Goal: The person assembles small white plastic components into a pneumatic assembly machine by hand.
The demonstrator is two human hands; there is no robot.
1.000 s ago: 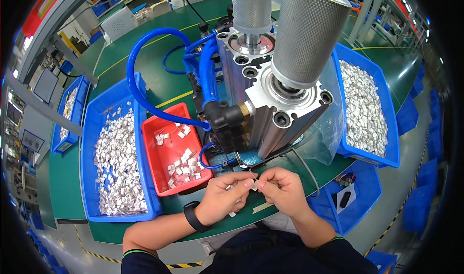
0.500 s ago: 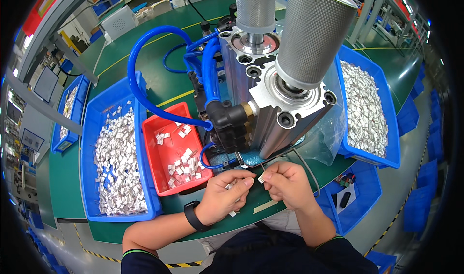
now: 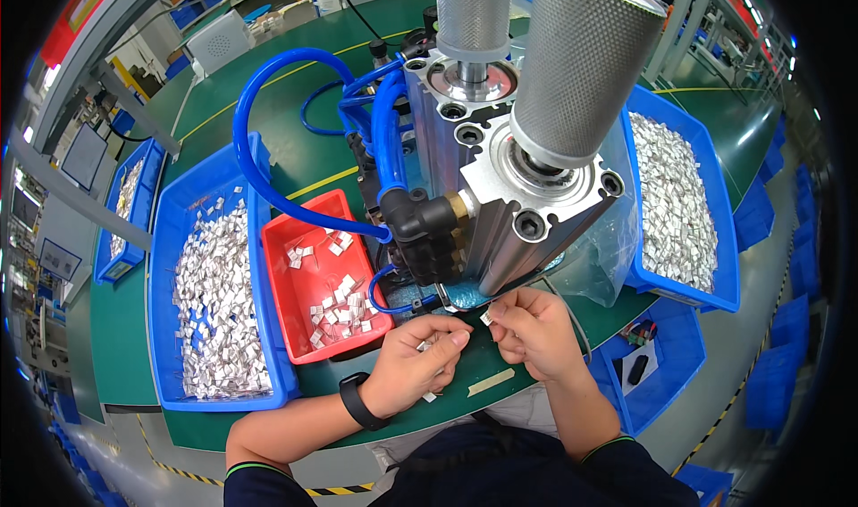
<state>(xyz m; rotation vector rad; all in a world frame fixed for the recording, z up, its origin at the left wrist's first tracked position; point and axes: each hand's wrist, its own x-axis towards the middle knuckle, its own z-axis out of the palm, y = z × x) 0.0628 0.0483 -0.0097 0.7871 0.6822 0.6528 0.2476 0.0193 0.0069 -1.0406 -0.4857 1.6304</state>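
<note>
The right hand (image 3: pixel 541 333) pinches a small white part (image 3: pixel 486 318) between thumb and fingertips, just before the metal machine (image 3: pixel 502 230). The left hand (image 3: pixel 413 364), nearby, curls around more white pieces (image 3: pixel 424 346) over the green surface (image 3: pixel 478 357); beyond it sit a red bin (image 3: pixel 315 284) and a larger blue bin (image 3: pixel 282 364), both holding similar parts.

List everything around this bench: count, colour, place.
Bench: one, green, centre
Large bins: two, blue, left and right
Small bin: one, blue, far left
Lower bin: one, blue, lower right
Red bin: one, red, centre left
White parts: uncountable, white, in bins
Cylinders: two, silver, centre
Hoses: several, blue, centre
Plastic sheet: one, clear, centre right
Tape strip: one, yellow, front edge
Farther off: too small to count
Wristband: one, black, left wrist
Left hand: one, front centre, holding parts
Right hand: one, front centre, pinching part
</note>
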